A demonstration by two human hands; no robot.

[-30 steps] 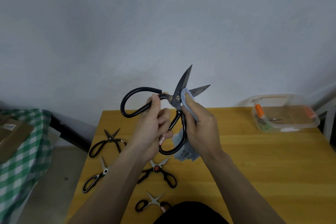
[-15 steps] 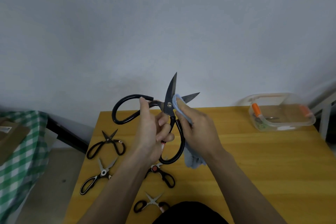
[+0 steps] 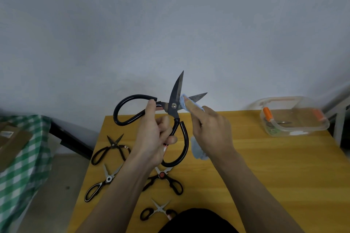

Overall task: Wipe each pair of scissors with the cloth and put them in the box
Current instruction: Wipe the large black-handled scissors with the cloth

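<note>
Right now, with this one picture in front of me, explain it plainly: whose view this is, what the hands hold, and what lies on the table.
No machine here: a head-worn camera looks down at a person's two bare hands. The left hand grips the handles of large black scissors, blades spread. The right hand presses a light blue cloth against one blade. On the yellow wooden table four smaller pairs of scissors lie at the left, among them a black pair and a black-and-white pair. A clear plastic box stands at the far right.

Scissors point(image 3: 111, 159) crowd table point(image 3: 265, 176) left; right open.
</note>
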